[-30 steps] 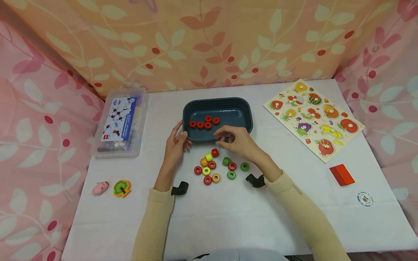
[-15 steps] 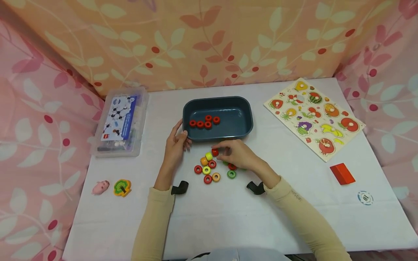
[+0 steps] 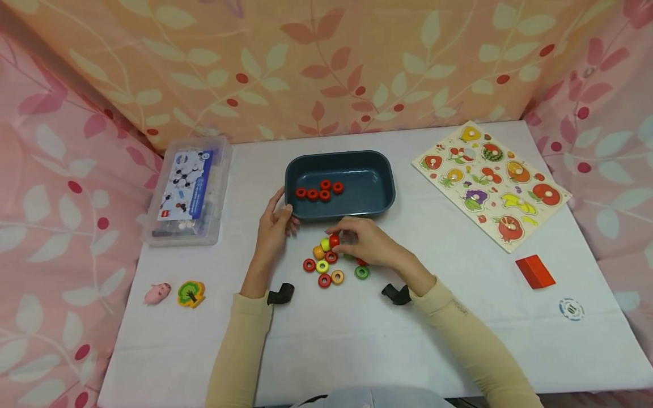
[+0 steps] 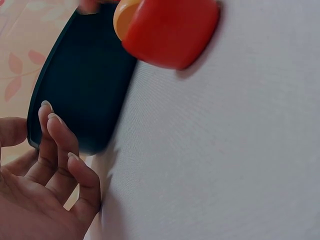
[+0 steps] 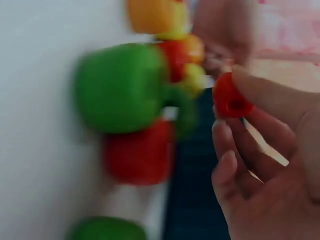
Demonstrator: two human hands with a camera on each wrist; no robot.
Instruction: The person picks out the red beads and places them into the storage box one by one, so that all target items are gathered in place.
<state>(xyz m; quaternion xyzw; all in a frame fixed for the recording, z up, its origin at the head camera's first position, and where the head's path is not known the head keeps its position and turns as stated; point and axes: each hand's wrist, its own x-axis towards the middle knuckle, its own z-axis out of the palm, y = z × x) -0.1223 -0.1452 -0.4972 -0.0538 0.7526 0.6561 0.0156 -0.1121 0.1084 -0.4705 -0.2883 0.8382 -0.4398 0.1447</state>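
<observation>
My right hand (image 3: 368, 242) pinches a red bead (image 5: 229, 95) between thumb and fingertips, just in front of a dark blue tray (image 3: 364, 184). My left hand (image 3: 272, 232) holds that tray by its front left corner, with thumb and fingers at the rim. Inside the tray, on the left, several red beads (image 3: 325, 195) lie together. Loose beads are scattered on the cloth below: yellow (image 3: 322, 266), orange (image 3: 338, 277), red (image 3: 324, 280) and green (image 3: 361, 272). The right hand partly covers some green and red ones.
A clear plastic box (image 3: 186, 190) with a printed label stands at the back left. Nearer lie a pink pig (image 3: 157, 293) and a tree piece (image 3: 191, 294). On the right are a fruit puzzle board (image 3: 492, 184), a red block (image 3: 534, 272) and a round chip (image 3: 571, 309).
My right hand has come from over the tray's front edge down to the loose beads and now pinches a red one. The left hand stays at the tray corner.
</observation>
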